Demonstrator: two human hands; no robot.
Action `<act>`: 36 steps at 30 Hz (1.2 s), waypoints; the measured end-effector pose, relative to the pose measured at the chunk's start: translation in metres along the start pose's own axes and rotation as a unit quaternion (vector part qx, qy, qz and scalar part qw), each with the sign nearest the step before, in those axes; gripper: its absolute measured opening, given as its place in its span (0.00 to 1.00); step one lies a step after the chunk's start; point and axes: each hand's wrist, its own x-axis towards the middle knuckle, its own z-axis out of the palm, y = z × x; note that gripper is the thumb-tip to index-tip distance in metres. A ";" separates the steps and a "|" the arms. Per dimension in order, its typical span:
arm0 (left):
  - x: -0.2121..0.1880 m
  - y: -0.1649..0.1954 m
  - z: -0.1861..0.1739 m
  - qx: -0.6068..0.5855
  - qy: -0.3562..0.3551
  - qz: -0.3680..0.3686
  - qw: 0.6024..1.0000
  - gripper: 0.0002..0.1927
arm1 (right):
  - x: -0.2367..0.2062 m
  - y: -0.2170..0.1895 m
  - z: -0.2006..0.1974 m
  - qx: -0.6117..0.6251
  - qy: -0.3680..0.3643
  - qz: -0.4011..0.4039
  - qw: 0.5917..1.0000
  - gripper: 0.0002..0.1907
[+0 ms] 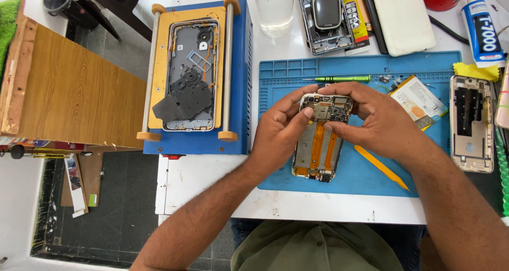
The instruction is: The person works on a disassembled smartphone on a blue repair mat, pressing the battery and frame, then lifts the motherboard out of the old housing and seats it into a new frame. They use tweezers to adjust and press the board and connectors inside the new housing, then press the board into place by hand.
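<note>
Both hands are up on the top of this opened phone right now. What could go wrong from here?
1. The left hand and right hand grip only the top of the opened phone; its lower end could slip or twist.
2. Thumbs press near the bare circuit board and orange flex cables, which might crease or tear.
3. The glass of water stands near the work; a spill could reach it.

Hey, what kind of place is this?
Probably a phone repair bench: both hands hold an opened phone over a blue work mat, beside a blue heating machine and a green screwdriver.
</note>
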 end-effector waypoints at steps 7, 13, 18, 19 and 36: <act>-0.002 0.000 -0.007 -0.032 -0.034 0.009 0.999 0.21 | -0.004 -0.001 -0.002 -0.042 0.013 -0.038 0.998 0.28; -0.004 0.005 -0.003 0.019 -0.031 0.014 0.999 0.19 | -0.004 0.003 -0.002 0.065 0.030 -0.014 0.997 0.21; -0.002 0.007 -0.001 0.044 -0.027 0.009 0.999 0.18 | -0.003 0.004 -0.003 0.001 0.061 0.058 0.996 0.13; -0.002 0.007 -0.001 0.046 -0.027 0.004 0.999 0.18 | -0.004 0.004 -0.003 0.001 0.064 0.056 0.996 0.13; -0.003 0.007 -0.004 0.018 -0.030 0.025 0.999 0.18 | -0.005 0.011 0.000 -0.167 0.143 -0.200 0.955 0.19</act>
